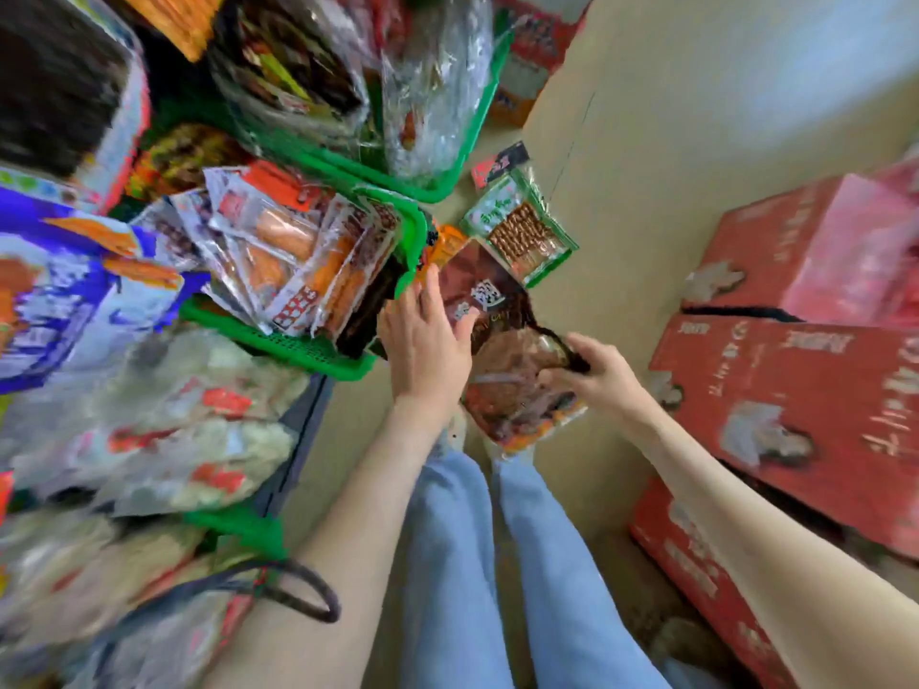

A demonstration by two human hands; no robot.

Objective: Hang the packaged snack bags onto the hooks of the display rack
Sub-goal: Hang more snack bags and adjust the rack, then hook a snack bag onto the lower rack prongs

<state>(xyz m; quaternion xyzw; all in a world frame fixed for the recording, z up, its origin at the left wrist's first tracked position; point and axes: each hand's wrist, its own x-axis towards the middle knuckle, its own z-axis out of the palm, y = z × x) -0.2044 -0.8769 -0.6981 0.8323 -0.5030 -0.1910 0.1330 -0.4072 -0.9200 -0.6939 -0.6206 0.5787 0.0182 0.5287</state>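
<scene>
Brown snack bags (pixel 485 290) hang in a row beside the corner of a green basket (pixel 415 226). My left hand (pixel 427 340) lies on them with its fingers spread and straight. My right hand (pixel 592 370) pinches the upper edge of one brown and orange snack bag (pixel 517 395) just below and right of the left hand. A green-edged snack bag (pixel 522 236) with brown sticks hangs above them. The hooks themselves are hidden behind the bags.
Green baskets (pixel 298 345) full of packaged snacks fill the left side. Red cardboard boxes (pixel 795 390) are stacked on the floor at the right. A tan floor (pixel 646 166) lies between them, with my legs in blue jeans below the hands.
</scene>
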